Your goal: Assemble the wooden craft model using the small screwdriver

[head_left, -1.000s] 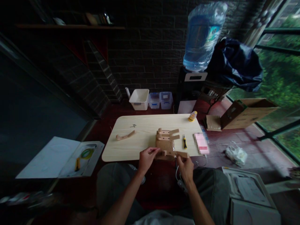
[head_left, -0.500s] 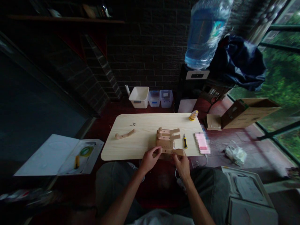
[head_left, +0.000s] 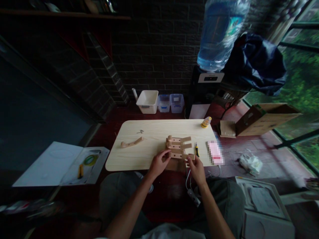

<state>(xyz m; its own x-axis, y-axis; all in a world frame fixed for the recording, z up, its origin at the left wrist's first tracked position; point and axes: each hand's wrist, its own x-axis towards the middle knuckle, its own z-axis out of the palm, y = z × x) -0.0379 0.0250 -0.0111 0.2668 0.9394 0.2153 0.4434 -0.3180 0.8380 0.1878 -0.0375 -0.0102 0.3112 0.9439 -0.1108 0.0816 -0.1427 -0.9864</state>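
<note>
A wooden hook point(head_left: 176, 155) with dark screw holes lies crosswise between my hands. My left hand point(head_left: 159, 163) pinches its left end, and my right hand point(head_left: 196, 168) grips its right end between thumb and fingers. Just beyond it, two similar wooden pieces point(head_left: 176, 145) lie side by side on a brown cardboard-like surface, partly hidden under the held one. To the right of them is a yellow-and-black screwdriver point(head_left: 196, 150). Another wooden hook point(head_left: 132, 142) rests by itself on the left of the table, with several small metal pieces point(head_left: 140, 131) behind it.
The pale table point(head_left: 144, 159) has rounded corners. A yellow-capped container point(head_left: 206, 122) stands at its back right, and a blurred pink item point(head_left: 215, 153) lies at the right edge. Storage bins point(head_left: 147, 108), a water dispenser point(head_left: 210, 78) and a cardboard box point(head_left: 259, 121) are beyond.
Both hands have moved the held wooden hook slightly away from my body, closer to the two pieces behind it. The view has shifted a little.
</note>
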